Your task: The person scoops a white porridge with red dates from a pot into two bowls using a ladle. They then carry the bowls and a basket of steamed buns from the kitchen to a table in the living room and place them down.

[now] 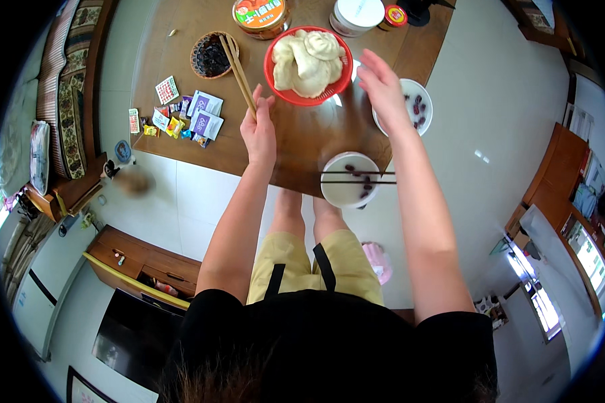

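My left hand (259,133) is closed around a pair of light wooden chopsticks (237,72), whose far ends point toward a small woven basket (193,64) of dark, glossy pieces (212,55). Just right of centre sits a red plastic basket (302,102) heaped with pale steamed buns (308,62). Beside its right rim, my right hand (383,88) hovers with fingers stretched out and nothing in it. Partly behind that wrist is a white bowl (429,94) with several dark red dates. A nearer white bowl (336,195) also holds dates, with dark chopsticks (356,172) laid across it.
Small snack packets (205,124) lie on the left of the wooden table (296,141). A lidded jar (261,17), a white tub (357,15) and a small red-lidded jar (395,16) stand along the far side. A blurred animal-like shape (133,180) is on the floor at left.
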The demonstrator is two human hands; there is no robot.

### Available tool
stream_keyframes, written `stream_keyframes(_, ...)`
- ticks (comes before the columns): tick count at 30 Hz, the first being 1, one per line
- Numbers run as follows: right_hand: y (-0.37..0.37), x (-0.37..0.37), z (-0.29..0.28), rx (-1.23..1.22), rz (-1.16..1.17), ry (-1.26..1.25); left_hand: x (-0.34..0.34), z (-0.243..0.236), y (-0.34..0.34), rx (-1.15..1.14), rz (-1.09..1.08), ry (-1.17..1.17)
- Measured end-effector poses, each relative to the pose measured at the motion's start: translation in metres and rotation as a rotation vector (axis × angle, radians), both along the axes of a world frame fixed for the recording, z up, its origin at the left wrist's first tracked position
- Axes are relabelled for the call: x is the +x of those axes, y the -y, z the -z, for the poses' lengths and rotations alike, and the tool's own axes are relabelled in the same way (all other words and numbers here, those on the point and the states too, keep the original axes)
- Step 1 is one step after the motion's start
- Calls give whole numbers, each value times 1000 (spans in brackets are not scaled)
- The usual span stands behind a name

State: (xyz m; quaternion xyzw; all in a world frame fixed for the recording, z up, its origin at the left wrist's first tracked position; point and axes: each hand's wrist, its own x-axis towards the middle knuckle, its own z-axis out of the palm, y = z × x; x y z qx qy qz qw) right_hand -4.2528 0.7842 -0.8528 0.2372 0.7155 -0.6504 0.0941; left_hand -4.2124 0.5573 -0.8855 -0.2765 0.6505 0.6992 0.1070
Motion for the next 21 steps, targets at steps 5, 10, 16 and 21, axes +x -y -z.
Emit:
stream_keyframes(5,-31,135,-62,-53,167,-16,86,-4,11,-54,341,-45)
stream_keyframes(10,-38,291,-19,-106,386,414,106,-35,-16,40,480,153)
stream_keyframes(16,8,302,19,-321,598,526,115,-12,-43,87,473,260)
stream_keyframes(21,32,290,20,-382,720,407,115,-2,-47,20,532,186)
